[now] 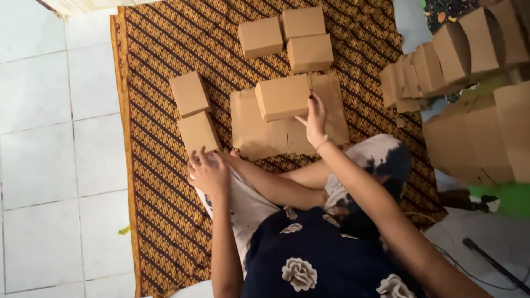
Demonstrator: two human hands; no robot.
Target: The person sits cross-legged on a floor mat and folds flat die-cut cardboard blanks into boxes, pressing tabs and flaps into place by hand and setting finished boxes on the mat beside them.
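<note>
I sit cross-legged on a brown patterned mat [160, 182]. My right hand [313, 118] reaches forward and grips the near right corner of a folded brown cardboard box [282, 96], which rests on a stack of flat box blanks [259, 132]. My left hand [207, 172] lies on my knee, fingers slightly curled, touching the near edge of another folded box [197, 132] and holding nothing. A second box [189, 93] lies just beyond that one.
Three folded boxes [287, 34] sit grouped at the far side of the mat. A row of assembled boxes [441, 66] and large flat cardboard pieces [480, 138] stand at the right. White tiled floor [55, 138] lies left; a cable [491, 262] runs at lower right.
</note>
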